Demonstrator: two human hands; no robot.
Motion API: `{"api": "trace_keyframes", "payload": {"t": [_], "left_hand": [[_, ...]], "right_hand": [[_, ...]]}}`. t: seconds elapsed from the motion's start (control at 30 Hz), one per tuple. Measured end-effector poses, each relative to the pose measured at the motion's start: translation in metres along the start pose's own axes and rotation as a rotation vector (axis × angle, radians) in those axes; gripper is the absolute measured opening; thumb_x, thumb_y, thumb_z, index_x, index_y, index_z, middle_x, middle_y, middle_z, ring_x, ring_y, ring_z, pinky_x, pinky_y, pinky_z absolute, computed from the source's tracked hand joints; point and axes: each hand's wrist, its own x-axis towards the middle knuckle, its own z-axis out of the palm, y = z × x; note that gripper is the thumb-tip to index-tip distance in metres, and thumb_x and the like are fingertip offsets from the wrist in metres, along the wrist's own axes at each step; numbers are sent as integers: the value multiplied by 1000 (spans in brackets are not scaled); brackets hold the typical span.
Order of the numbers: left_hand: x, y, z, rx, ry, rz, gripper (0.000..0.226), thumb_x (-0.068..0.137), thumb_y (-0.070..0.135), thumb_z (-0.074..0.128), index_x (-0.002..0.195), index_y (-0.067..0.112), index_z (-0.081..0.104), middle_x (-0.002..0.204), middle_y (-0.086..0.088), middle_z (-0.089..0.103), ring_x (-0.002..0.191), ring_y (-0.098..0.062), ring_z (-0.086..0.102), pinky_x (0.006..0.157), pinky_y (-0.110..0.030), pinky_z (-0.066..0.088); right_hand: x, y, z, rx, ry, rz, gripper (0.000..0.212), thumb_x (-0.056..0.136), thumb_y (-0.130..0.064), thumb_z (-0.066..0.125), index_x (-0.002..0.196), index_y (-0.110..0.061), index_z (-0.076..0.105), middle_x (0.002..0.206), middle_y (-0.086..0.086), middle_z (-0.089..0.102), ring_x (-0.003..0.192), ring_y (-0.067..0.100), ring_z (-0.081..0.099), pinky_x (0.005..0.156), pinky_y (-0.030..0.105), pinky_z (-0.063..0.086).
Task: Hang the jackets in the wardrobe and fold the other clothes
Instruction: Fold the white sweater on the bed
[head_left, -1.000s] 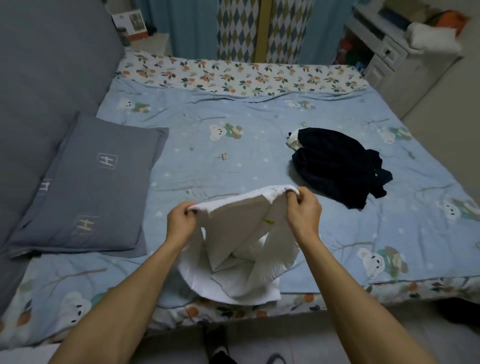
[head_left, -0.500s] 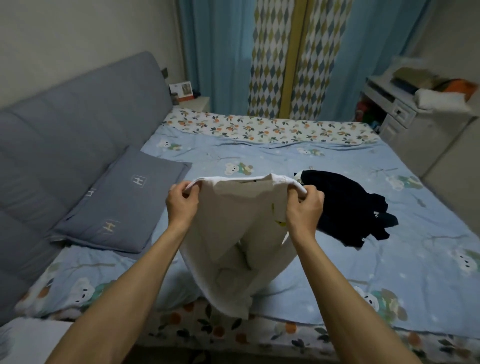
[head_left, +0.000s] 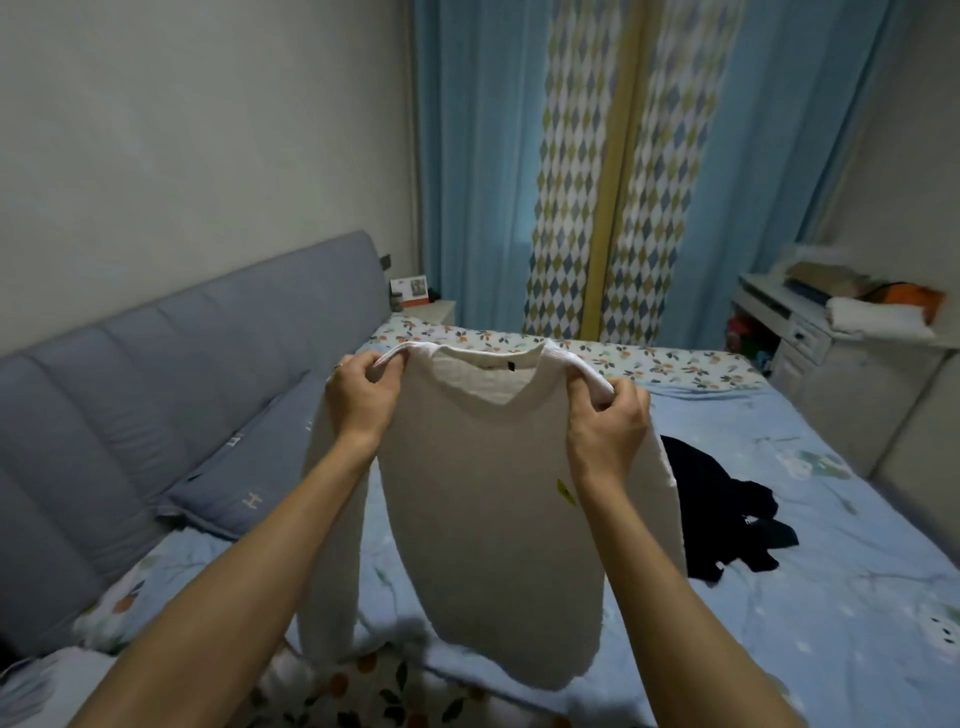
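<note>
A white long-sleeved sweater hangs full length in front of me above the bed. My left hand grips its left shoulder and my right hand grips its right shoulder. The neckline faces me, and one sleeve dangles down on the left. A small yellow mark shows on the sweater's chest. A crumpled black garment lies on the bed to the right, partly hidden behind the sweater.
A grey pillow lies against the grey padded headboard on the left. Blue and patterned curtains hang behind the bed. A white desk with piled items stands at the right.
Both hands have lifted the sweater up off the bed, and it has unfolded to hang at full length. My view has tilted upward toward the curtains.
</note>
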Motion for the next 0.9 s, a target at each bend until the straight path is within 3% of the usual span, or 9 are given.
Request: {"api": "trace_keyframes", "payload": {"t": [0.13, 0.3, 0.43, 0.63, 0.9], "left_hand": [[-25, 0, -20, -31, 71, 26, 27, 87, 40, 71, 72, 18, 63, 77, -5, 59, 70, -20, 54, 64, -28, 36], [-53, -11, -36, -132, 227, -21, 35, 82, 43, 73, 69, 11, 66, 70, 2, 58, 65, -18, 53, 64, -35, 45], [-69, -33, -41, -92, 204, -52, 37, 80, 48, 71, 74, 12, 69, 77, -4, 65, 70, -24, 59, 67, -39, 51], [-89, -86, -35, 65, 72, -108, 28, 82, 43, 75, 75, 17, 68, 78, 2, 61, 73, -25, 60, 69, -35, 48], [-55, -163, 23, 166, -33, -204, 29, 83, 42, 76, 80, 13, 70, 86, -9, 66, 78, -32, 61, 76, -41, 50]], "right_hand": [[-24, -8, -13, 15, 19, -1, 36, 87, -43, 69, 82, -13, 50, 91, 2, 45, 82, 20, 48, 69, 27, 38], [-52, -7, -19, 38, 33, 45, 34, 88, -43, 69, 86, -15, 50, 96, 3, 47, 84, 19, 52, 74, 33, 50], [-74, 14, -25, 12, 26, 85, 35, 88, -44, 69, 87, -14, 51, 97, 1, 46, 85, 20, 52, 77, 35, 51], [-101, 66, -26, -149, -66, 179, 36, 88, -44, 68, 90, -12, 54, 101, 1, 45, 89, 18, 50, 85, 34, 45], [-84, 134, 40, -289, -164, 250, 35, 89, -43, 67, 94, -11, 55, 104, 4, 47, 100, 24, 49, 93, 42, 44]]}}
